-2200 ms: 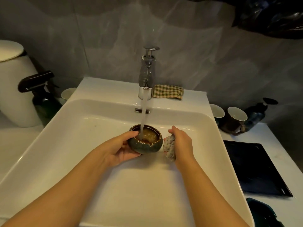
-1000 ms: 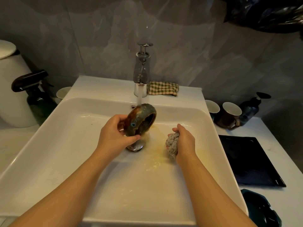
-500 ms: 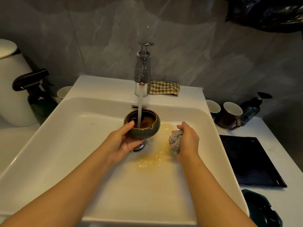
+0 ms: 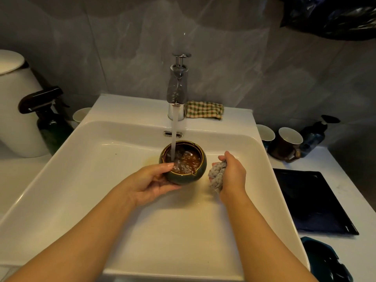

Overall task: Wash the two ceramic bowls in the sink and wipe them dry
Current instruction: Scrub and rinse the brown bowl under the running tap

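Seen from the head, the left hand (image 4: pixel 150 183) curls its fingers round the green bowl (image 4: pixel 183 162) right under the tap (image 4: pixel 177 88), the right hand (image 4: pixel 232 176) squeezes a grey rag (image 4: pixel 217 176) just right of the tap's water — the wet, filling bowl may get heavy, slip and crack on the sink (image 4: pixel 81 180).

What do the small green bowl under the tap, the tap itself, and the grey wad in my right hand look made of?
Small dark green round bowl: glazed ceramic, by its glossy sheen and thick rim.
Tall silver tap: polished metal, probably chrome-plated, given mirror-like reflections.
Crumpled grey wad: matte fabric or knitted scrubber; its nubbly folds leave that open.
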